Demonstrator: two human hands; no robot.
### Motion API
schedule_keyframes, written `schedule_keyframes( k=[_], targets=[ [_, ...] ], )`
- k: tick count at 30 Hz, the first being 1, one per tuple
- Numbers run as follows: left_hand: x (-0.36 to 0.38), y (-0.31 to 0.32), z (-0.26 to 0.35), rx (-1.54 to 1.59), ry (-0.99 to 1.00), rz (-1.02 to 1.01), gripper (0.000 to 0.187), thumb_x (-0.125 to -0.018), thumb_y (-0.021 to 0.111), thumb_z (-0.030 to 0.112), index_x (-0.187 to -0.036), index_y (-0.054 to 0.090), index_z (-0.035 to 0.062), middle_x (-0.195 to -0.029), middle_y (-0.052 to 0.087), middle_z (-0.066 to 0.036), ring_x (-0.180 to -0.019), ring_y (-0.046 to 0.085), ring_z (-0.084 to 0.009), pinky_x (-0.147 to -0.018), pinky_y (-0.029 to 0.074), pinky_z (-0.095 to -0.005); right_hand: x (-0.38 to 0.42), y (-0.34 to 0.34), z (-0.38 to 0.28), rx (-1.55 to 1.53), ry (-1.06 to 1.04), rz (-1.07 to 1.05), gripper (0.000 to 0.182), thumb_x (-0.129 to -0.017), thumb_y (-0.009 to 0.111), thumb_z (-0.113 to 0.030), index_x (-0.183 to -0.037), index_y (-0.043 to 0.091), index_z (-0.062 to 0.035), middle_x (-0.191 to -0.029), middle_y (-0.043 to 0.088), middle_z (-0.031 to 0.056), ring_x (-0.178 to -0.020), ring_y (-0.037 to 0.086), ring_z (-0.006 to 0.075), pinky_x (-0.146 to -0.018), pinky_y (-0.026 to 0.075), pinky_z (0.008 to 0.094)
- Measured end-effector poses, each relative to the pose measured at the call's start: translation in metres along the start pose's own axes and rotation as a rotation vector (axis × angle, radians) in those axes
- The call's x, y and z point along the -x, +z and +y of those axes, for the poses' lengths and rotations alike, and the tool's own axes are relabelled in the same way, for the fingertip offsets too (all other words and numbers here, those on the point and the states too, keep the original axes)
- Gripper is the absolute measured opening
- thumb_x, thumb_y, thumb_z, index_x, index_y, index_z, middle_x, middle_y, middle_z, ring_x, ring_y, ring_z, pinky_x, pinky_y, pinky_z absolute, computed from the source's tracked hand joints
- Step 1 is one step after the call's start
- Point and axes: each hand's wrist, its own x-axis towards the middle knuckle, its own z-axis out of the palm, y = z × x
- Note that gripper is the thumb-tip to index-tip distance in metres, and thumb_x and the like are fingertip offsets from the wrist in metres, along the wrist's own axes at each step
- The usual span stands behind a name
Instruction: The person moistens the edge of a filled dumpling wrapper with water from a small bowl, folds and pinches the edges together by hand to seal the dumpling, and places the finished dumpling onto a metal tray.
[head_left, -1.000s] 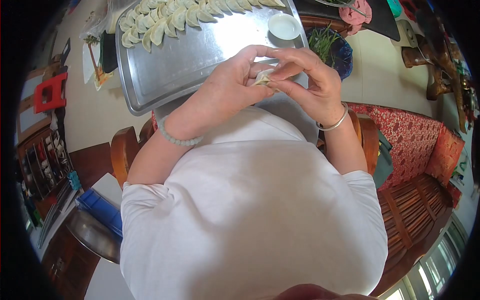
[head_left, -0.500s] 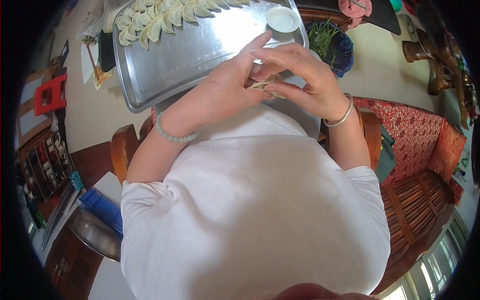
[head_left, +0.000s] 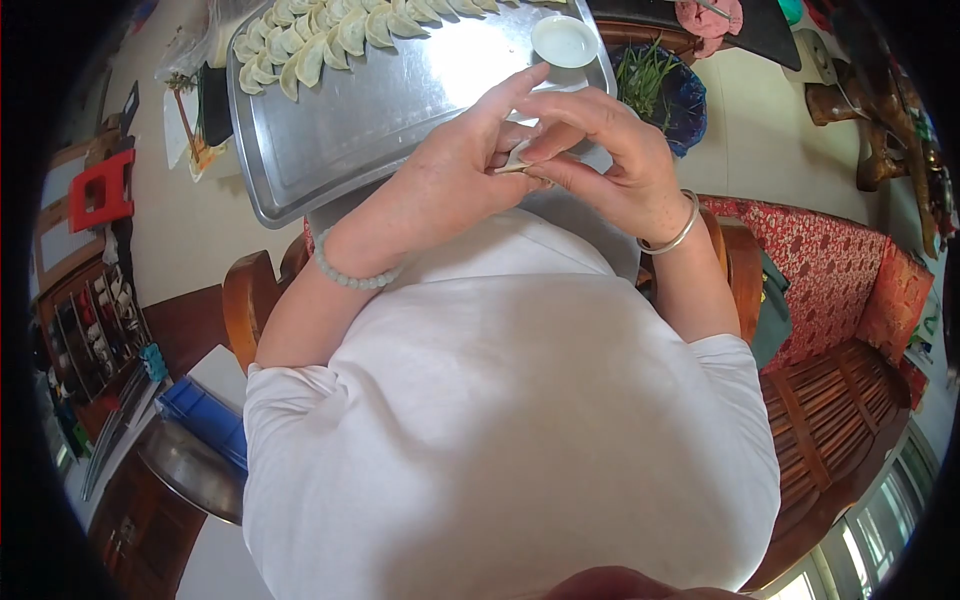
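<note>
A small pale dumpling [head_left: 515, 158] is between my two hands, just above the front of my white shirt. My left hand [head_left: 455, 165] cups it from the left, with one digit stretched up toward the small white bowl [head_left: 565, 41]. From the right, my right hand [head_left: 610, 155] pinches the dumpling's edge between thumb and fingers. The dumpling is partly hidden by the fingers. Beyond my hands is a metal tray [head_left: 300, 185], with rows of folded dumplings [head_left: 310, 58] at its far left. The white bowl sits at the tray's right side.
Right of the tray, green stalks [head_left: 642, 78] lie in a dark blue container [head_left: 685, 105]. A red stool [head_left: 100, 190] and a blue basket [head_left: 205, 420] are at the left. On the right are a red patterned seat [head_left: 815, 270] and a slatted wooden bench [head_left: 835, 430].
My right fingers have shifted slightly along the dumpling, and its pale wrapper shows at a different angle. My right wrist has moved a little left. Tray and bowl have not moved.
</note>
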Motion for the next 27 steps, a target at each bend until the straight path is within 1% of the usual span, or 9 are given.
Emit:
schedule_keyframes(
  k=[1, 3, 7, 9, 12, 15, 16, 21, 27],
  targets=[
    [-0.001, 0.001, -0.003, 0.000, 0.000, 0.000, 0.077, -0.087, 0.057, -0.009, -0.150, 0.016, 0.0068, -0.125, 0.053, -0.012, -0.112, 0.054, -0.0175, -0.094, 0.049, -0.0330, -0.001, 0.001, -0.001, 0.000, 0.000, 0.000, 0.053, -0.073, 0.074, -0.002, -0.123, 0.060, -0.0084, -0.081, 0.069, -0.0004, -0.083, 0.062, 0.0165, -0.077, 0.046, 0.0300],
    [-0.003, 0.003, -0.010, 0.071, 0.115, 0.059, 0.076, -0.084, 0.062, -0.002, -0.148, 0.021, 0.0038, -0.103, 0.064, -0.012, -0.086, 0.058, -0.0136, -0.081, 0.048, -0.0268, -0.005, 0.003, -0.005, -0.018, -0.026, 0.043, 0.055, -0.073, 0.075, -0.002, -0.124, 0.058, -0.0080, -0.086, 0.070, 0.0012, -0.090, 0.062, 0.0186, -0.081, 0.046, 0.0314],
    [0.001, 0.003, 0.000, 0.031, 0.082, 0.059, 0.078, -0.084, 0.061, -0.002, -0.148, 0.018, 0.0036, -0.105, 0.063, -0.012, -0.088, 0.058, -0.0141, -0.082, 0.048, -0.0278, -0.004, 0.001, -0.003, 0.001, -0.066, -0.002, 0.057, -0.072, 0.075, -0.002, -0.126, 0.057, -0.0074, -0.093, 0.070, 0.0029, -0.095, 0.062, 0.0216, -0.084, 0.047, 0.0328],
    [0.002, -0.001, 0.002, 0.064, -0.068, -0.024, 0.080, -0.085, 0.056, -0.009, -0.150, 0.013, 0.0062, -0.120, 0.053, -0.009, -0.109, 0.054, -0.0153, -0.094, 0.048, -0.0318, -0.003, 0.000, -0.002, 0.010, -0.052, -0.057, 0.055, -0.074, 0.074, 0.001, -0.126, 0.056, -0.0064, -0.097, 0.069, 0.0053, -0.095, 0.063, 0.0196, -0.088, 0.047, 0.0334],
    [0.002, -0.002, 0.003, 0.161, -0.066, -0.042, 0.080, -0.085, 0.057, -0.009, -0.150, 0.014, 0.0062, -0.121, 0.053, -0.009, -0.108, 0.054, -0.0146, -0.094, 0.048, -0.0325, 0.004, 0.005, -0.003, -0.140, 0.139, 0.018, 0.054, -0.076, 0.071, 0.005, -0.126, 0.053, -0.0041, -0.099, 0.067, 0.0072, -0.094, 0.063, 0.0164, -0.089, 0.047, 0.0318],
    [0.002, 0.001, 0.000, 0.252, -0.029, 0.012, 0.078, -0.086, 0.059, -0.004, -0.150, 0.015, 0.0056, -0.118, 0.055, -0.008, -0.107, 0.055, -0.0148, -0.093, 0.048, -0.0330, 0.004, 0.005, 0.000, -0.204, 0.095, 0.165, 0.053, -0.078, 0.069, 0.007, -0.127, 0.049, -0.0020, -0.098, 0.066, 0.0084, -0.094, 0.063, 0.0148, -0.089, 0.048, 0.0304],
    [0.000, 0.002, 0.000, 0.250, -0.025, 0.013, 0.078, -0.086, 0.059, -0.004, -0.150, 0.015, 0.0056, -0.118, 0.055, -0.008, -0.107, 0.055, -0.0148, -0.093, 0.048, -0.0330, 0.002, 0.008, 0.002, -0.176, 0.048, 0.241, 0.048, -0.081, 0.069, -0.001, -0.125, 0.051, -0.0032, -0.097, 0.067, 0.0047, -0.087, 0.065, 0.0126, -0.079, 0.053, 0.0273],
    [-0.007, 0.008, 0.002, 0.471, -0.080, -0.029, 0.071, -0.091, 0.058, 0.006, -0.149, 0.016, 0.0041, -0.118, 0.058, -0.011, -0.106, 0.058, -0.0172, -0.090, 0.050, -0.0327, 0.003, 0.008, 0.002, -0.197, 0.064, 0.254, 0.052, -0.080, 0.069, 0.000, -0.127, 0.049, -0.0031, -0.099, 0.066, 0.0059, -0.087, 0.065, 0.0129, -0.079, 0.053, 0.0272],
    [-0.008, 0.013, -0.008, 0.257, 0.066, 0.092, 0.070, -0.090, 0.055, 0.000, -0.148, 0.015, 0.0004, -0.106, 0.057, -0.009, -0.094, 0.058, -0.0136, -0.084, 0.049, -0.0271, 0.000, 0.008, -0.007, -0.196, 0.108, 0.199, 0.060, -0.079, 0.069, 0.001, -0.134, 0.046, -0.0079, -0.095, 0.067, 0.0051, -0.086, 0.065, 0.0134, -0.080, 0.052, 0.0273]
  ],
)
